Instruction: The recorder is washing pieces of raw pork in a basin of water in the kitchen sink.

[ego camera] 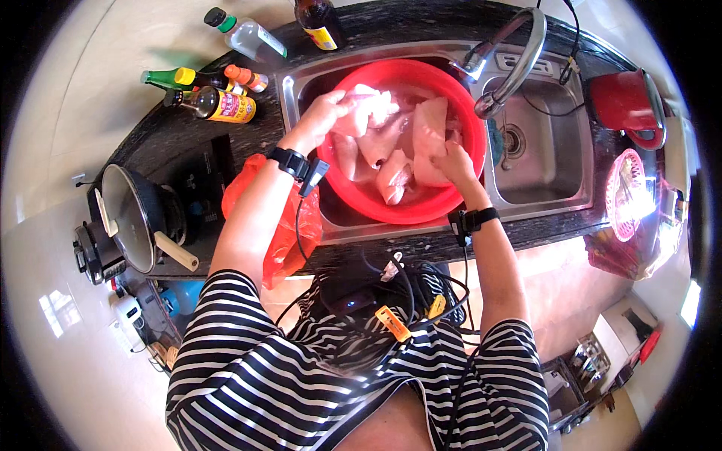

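A large red plastic basin [479, 127] rests over the left bowl of a steel double sink and holds several pieces of raw pale meat [379, 141] in cloudy water. At its upper left, my left hand [321, 119] grips a piece of raw meat [369, 110] raised above the others. My right hand [453, 163] is at the basin's right side, its fingers against a long slab of meat with skin [430, 132]. Its fingertips are partly hidden, so whether they grip the slab is unclear.
A chrome faucet [522, 67] arches over the right sink bowl [541, 152]. Sauce bottles [234, 107] stand at the back left. A lidded pan [132, 217] and a red plastic bag [293, 237] are at left; a red pitcher [615, 101] and pink basket [615, 197] at right. Cables hang by my torso.
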